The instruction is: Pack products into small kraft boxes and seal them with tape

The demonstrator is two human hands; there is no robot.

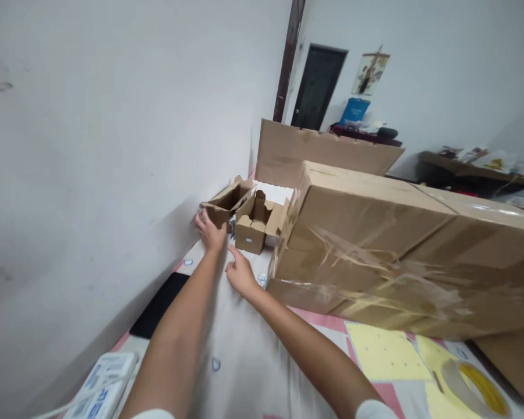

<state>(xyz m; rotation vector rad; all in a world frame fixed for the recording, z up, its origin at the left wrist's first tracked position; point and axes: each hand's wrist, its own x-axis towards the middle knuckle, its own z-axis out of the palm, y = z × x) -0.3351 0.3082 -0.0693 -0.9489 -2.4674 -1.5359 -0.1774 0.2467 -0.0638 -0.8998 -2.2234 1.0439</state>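
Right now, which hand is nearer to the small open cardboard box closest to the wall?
Left: the left hand is at the near end of that small open cardboard box, apparently touching it; the right hand is lower in view, rightward, and apart.

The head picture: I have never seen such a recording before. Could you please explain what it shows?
There is no machine here, only one person's two bare hands. The camera sits on that person's head and looks forward and down, so the forearms reach away from you. The left hand touches the near end of the left cardboard box; whether it grips is unclear. The right hand, index finger extended, shows nothing held, near the right cardboard box. Both boxes stand open on patterned cloth, beside a large taped carton.
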